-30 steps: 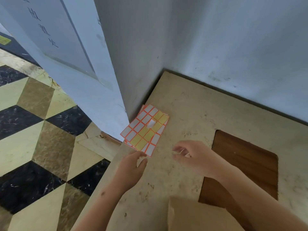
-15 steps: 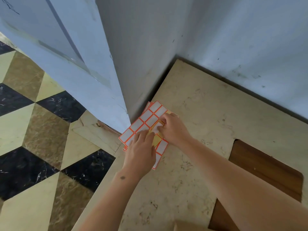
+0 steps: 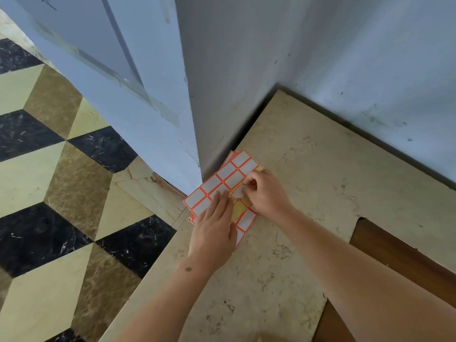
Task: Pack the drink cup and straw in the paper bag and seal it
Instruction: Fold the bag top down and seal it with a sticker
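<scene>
Down at the near-left corner of the worn beige tabletop [image 3: 308, 183], a small stack of sticker sheets with orange-bordered white rectangular labels [image 3: 223, 177] lies flat, its far edge close to the pale blue-grey wall corner [image 3: 192, 134]. Several cells in the top sheet show bare yellow backing where labels have come off.

The left hand [image 3: 214, 230] lies palm down on the near part of the sheets, fingers straight and close together, pressing the stack against the table. The right hand [image 3: 265, 193] sits just beside it over the sheets' right side, fingers curled; its thumb and forefinger pinch one white label [image 3: 238, 193] that is lifted and curling up from the backing. The two hands nearly touch at the fingertips.

To the right, a patch of the beige surface is missing and darker brown wood [image 3: 399, 262] shows through. Left of the table, the floor is tiled in a cube pattern of black, tan and cream marble [image 3: 61, 193], and a pale blue door or panel [image 3: 118, 77] leans across the upper left.

Neither the drink cup nor the straw can be seen, and a blurred tan shape at the bottom edge is too cropped to identify.
</scene>
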